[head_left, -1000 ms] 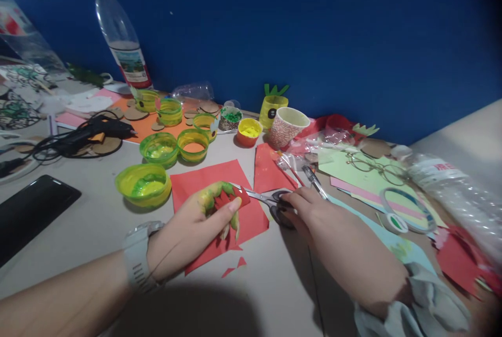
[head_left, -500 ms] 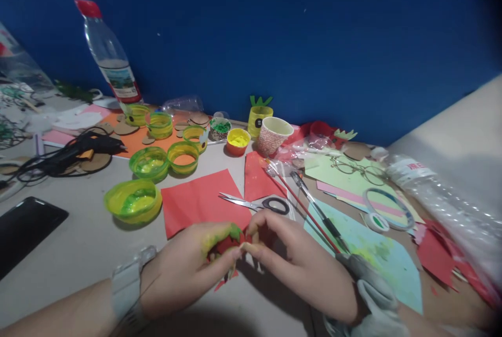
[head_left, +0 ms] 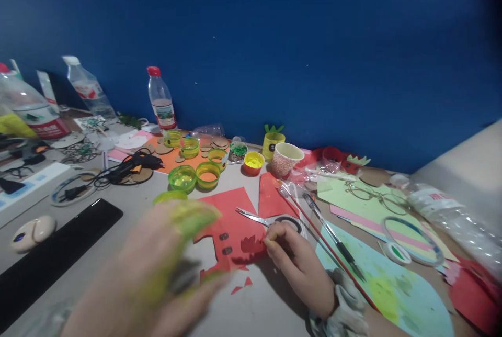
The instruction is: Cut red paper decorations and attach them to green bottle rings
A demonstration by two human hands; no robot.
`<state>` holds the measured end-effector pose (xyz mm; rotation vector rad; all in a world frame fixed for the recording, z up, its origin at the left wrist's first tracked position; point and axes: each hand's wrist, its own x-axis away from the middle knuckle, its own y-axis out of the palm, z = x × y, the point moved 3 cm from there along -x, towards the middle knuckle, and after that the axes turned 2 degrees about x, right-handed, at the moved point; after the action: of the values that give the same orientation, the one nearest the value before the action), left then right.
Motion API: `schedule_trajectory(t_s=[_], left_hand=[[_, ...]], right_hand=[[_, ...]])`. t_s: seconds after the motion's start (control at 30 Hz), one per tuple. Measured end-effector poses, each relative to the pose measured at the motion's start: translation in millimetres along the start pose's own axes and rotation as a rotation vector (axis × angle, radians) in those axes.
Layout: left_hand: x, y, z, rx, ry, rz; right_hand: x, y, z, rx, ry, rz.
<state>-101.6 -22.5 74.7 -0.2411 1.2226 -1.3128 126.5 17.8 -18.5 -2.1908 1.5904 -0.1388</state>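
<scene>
Spiky red piece [head_left: 249, 244] is cut, pinched by right fingers [head_left: 283, 232] near scissors [head_left: 257, 217]; left fingers [head_left: 198, 216] spread, empty; red sheet [head_left: 227, 203] only part-cut.

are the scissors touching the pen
Apart: the head view shows a visible gap between the scissors and the pen, with the red paintbrush running between them.

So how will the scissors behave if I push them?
The scissors look metal-bladed, so likely stiff. Lying flat, they should probably slide rather than roll, perhaps nudging the red paper underneath.
</scene>
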Motion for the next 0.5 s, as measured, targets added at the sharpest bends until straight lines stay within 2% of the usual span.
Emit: schedule_trajectory(t_s=[0.1,0.13,0.17,0.2,0.3,0.37,0.5], left_hand=[[17,-11.9,-39,-0.103,-0.507,0.129],[22,-10.4,-52,-0.111,-0.657,0.149],[25,-4.8,-62,-0.076,-0.761,0.101],[27,1.1,-69,-0.027,-0.813,0.104],[27,22.8,-81,0.108,-0.837,0.035],[26,32.2,-82,0.132,-0.805,0.057],[27,41.0,-85,0.141,-0.825,0.132]], right_hand=[[0,0,-2,0.012,-0.025,0.024],[0,-1,-2,0.009,-0.031,0.046],[0,-1,-1,0.004,-0.031,0.069],[0,-2,0,-0.001,-0.028,0.091],[2,-2,3,-0.022,-0.024,0.127],[4,-1,4,-0.028,-0.025,0.132],[6,0,4,-0.031,-0.024,0.131]])
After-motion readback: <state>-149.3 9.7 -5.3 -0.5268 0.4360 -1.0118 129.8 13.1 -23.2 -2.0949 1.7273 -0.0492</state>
